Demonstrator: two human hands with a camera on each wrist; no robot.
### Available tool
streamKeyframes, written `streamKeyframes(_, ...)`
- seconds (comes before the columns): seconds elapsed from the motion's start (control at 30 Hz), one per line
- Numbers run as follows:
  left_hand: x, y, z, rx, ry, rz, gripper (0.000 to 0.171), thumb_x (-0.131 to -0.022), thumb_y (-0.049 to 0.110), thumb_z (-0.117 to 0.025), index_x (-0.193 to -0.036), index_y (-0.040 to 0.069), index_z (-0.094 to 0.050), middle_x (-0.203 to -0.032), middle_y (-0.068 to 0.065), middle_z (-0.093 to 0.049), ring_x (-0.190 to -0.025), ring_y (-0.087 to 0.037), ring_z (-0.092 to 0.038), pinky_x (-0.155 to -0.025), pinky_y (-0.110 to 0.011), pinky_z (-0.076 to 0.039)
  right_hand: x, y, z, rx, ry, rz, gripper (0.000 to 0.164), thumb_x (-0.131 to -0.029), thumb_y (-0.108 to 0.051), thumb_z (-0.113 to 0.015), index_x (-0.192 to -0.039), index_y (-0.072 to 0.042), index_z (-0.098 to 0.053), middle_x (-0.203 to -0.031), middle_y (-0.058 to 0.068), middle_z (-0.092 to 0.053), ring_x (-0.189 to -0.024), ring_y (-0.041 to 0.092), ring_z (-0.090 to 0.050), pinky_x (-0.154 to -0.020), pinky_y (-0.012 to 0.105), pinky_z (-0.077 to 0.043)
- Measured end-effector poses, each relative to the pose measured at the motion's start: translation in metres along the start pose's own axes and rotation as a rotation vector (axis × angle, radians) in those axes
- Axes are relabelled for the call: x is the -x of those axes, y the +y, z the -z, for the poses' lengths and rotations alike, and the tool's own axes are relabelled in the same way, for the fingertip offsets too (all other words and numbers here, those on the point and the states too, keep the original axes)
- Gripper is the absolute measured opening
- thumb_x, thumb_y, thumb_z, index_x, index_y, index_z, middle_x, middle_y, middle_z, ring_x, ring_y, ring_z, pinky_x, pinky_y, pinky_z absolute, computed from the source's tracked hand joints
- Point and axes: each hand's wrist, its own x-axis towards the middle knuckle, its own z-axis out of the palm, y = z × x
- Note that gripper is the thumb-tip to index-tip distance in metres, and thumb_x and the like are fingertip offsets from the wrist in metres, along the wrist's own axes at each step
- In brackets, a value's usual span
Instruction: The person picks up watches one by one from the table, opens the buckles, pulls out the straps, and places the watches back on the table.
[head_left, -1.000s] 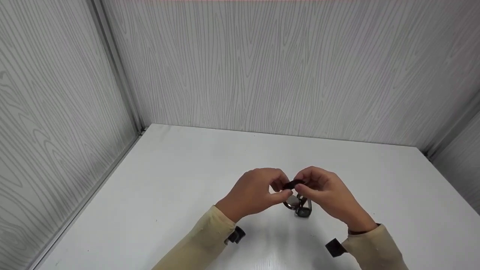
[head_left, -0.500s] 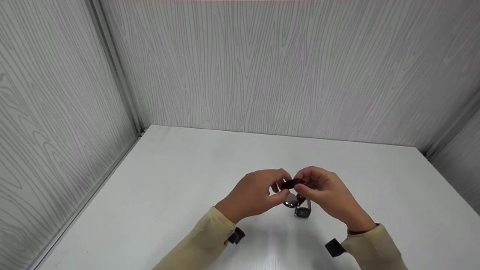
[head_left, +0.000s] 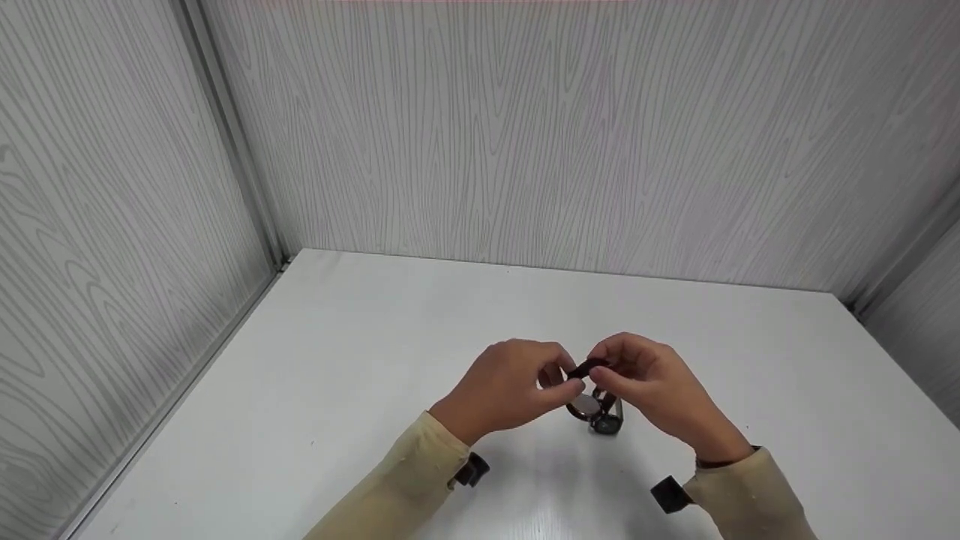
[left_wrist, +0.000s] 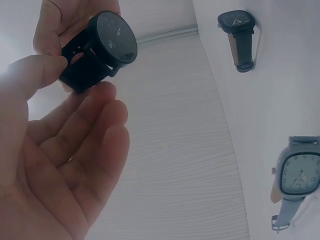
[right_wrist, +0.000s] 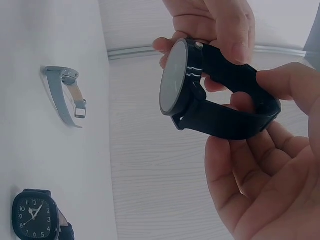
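Note:
A black wristwatch with a round dial (right_wrist: pixel 175 77) is held above the table by both hands, its black strap (right_wrist: pixel 225 120) bent into a loop. My left hand (head_left: pixel 510 390) pinches the strap between thumb and fingers. From the other side, my right hand (head_left: pixel 660 394) grips the strap too, thumb on top and fingers below. In the left wrist view the watch's dark dial (left_wrist: pixel 117 37) faces away from the left palm. The buckle end is mostly covered by fingers.
Below the hands, a black square-faced watch (right_wrist: pixel 35 215) lies on the white table (head_left: pixel 375 337). Near it is a grey-blue square watch (left_wrist: pixel 301 172) with a metal buckle. Wood-grain panels (head_left: pixel 510 135) enclose the table. Both wrists carry a small black device (head_left: pixel 671 495).
The round watch tilts slightly between the hands, and its strap slopes more now. My left fingers shift a little on the strap; my right hand stays nearly still.

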Motion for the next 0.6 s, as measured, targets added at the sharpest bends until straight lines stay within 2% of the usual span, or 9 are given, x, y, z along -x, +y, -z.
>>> streamKeyframes(0.17,0.0001,-0.0006,-0.0015,0.011,0.005,-0.001,0.017,-0.099,0.033,-0.068,-0.104,0.018,-0.074,-0.086,0.015,-0.07,-0.079,0.002,-0.063,-0.072,-0.02,-0.05,0.0002,0.0009,0.0002,-0.015,-0.004,0.0,0.02,-0.099,-0.019,-0.072,-0.111,-0.003,-0.067,-0.101,0.018,-0.068,-0.086,0.028,-0.069,-0.075,0.031,-0.058)
streamKeyframes(0.33,0.0008,-0.0011,-0.003,0.025,0.014,-0.01,0.014,-0.1,0.032,-0.067,-0.106,0.02,-0.072,-0.095,0.014,-0.07,-0.089,0.001,-0.064,-0.078,-0.021,-0.051,0.0007,0.0018,0.0005,-0.043,0.002,-0.002,0.021,-0.099,-0.018,-0.072,-0.111,-0.002,-0.067,-0.101,0.018,-0.068,-0.086,0.024,-0.07,-0.077,0.029,-0.057)
streamKeyframes(0.47,0.0015,-0.0016,-0.0028,0.023,0.016,-0.02,0.015,-0.101,0.032,-0.067,-0.109,0.02,-0.071,-0.099,0.013,-0.07,-0.092,0.0,-0.064,-0.081,-0.022,-0.052,0.0001,0.0022,0.0009,-0.063,0.005,-0.023,0.023,-0.098,-0.019,-0.073,-0.112,-0.001,-0.066,-0.101,0.014,-0.068,-0.086,0.022,-0.069,-0.078,0.029,-0.057)
streamKeyframes(0.6,0.0014,-0.0022,-0.0031,0.03,0.011,-0.022,0.015,-0.101,0.03,-0.067,-0.111,0.019,-0.07,-0.1,0.013,-0.07,-0.092,0.0,-0.064,-0.082,-0.022,-0.053,-0.0005,0.0023,0.0007,-0.075,0.0,-0.044,0.025,-0.099,-0.02,-0.072,-0.114,0.0,-0.066,-0.104,0.016,-0.068,-0.088,0.02,-0.069,-0.081,0.029,-0.057)
